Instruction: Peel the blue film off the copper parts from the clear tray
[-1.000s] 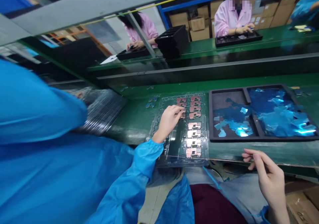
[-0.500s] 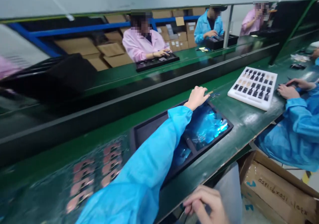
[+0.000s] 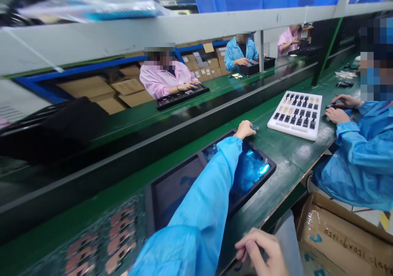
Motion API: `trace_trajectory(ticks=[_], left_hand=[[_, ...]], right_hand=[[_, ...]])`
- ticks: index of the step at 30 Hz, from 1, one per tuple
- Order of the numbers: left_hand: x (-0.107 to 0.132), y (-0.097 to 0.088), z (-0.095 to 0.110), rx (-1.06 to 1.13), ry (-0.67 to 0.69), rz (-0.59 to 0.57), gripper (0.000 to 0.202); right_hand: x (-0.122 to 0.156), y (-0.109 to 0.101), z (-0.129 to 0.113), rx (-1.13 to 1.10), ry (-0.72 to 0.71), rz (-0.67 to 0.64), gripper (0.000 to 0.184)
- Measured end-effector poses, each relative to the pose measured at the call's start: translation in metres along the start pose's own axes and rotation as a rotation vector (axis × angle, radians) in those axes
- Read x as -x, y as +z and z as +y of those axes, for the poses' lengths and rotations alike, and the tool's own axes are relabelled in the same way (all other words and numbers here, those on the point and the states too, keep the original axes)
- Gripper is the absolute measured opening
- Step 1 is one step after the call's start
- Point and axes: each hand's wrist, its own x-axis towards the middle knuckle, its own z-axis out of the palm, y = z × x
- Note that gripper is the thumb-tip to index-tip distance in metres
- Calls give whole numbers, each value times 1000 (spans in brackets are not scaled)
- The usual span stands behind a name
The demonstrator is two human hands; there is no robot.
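My left hand [image 3: 245, 129], in a blue sleeve, reaches past the far edge of a black divided tray [image 3: 149, 210]. Its fingers are closed on a small flat grey-green part [image 3: 255, 127], whose kind is too blurred to tell. Below the sleeve and hand, crumpled shiny blue film pieces [image 3: 250, 165] fill the tray's right compartment. My right hand [image 3: 260, 251] hangs near the front edge of the green bench, fingers curled in and thumb alongside; nothing shows in it.
Copper-coloured parts [image 3: 121, 223] lie in rows at left. A white foam tray [image 3: 294, 135] of small black and beige parts sits at right, near a co-worker's hands [image 3: 339, 114]. Below the bench edge stands an open cardboard box [image 3: 344, 243]. More workers sit across the divider.
The view has tilted up and shifted. My left hand has closed on a small part beyond the tray; its fingers were spread before. My right hand stays low, still curled.
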Motion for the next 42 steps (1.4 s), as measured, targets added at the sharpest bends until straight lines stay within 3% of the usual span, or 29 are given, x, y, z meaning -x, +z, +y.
trace_trajectory(ticks=[2,4,6,8,10,12,14,17,20,23,25,30,33,37,42], left_hand=[[27,-17,3,75,19,25,30],[72,-34,1,146,32,66,27],[136,-51,-6,255,70,110,31],[209,-68,-13,412,136,146,28],[279,-81,-18,499,103,172,20],[338,-88,-20,518,-9,224,14],[382,-88,-22,501,-123,323,16],[426,-80,-30,490,-243,443,20],[455,-65,-39,596,-348,527,20],[473,-49,-49,770,-445,578,19],[478,-39,-55,855,-479,608,20],[480,-21,-62,929,-501,760,18],[478,-19,-61,965,-487,755,14],[480,-14,-59,1088,-463,696,16],[484,-2,-61,1422,-577,639,30]], right_hand=[[-6,-5,-8,16,-73,-9,39],[-17,-8,-20,14,-150,54,31],[-31,-4,-36,-10,-191,203,24],[-46,9,-52,-34,-202,321,32],[-57,30,-63,-62,-184,223,41],[-61,53,-68,-65,-143,99,35],[-56,74,-68,-58,-107,-8,21],[-41,94,-63,-41,-106,-131,15],[-30,104,-57,24,-170,-225,12],[-24,108,-54,121,-242,-292,21],[-23,109,-53,184,-283,-321,28],[-16,105,-58,461,-530,-254,19],[-11,103,-60,603,-677,-232,23],[-8,99,-53,658,-768,-213,27],[-5,88,-42,725,-954,-213,27]])
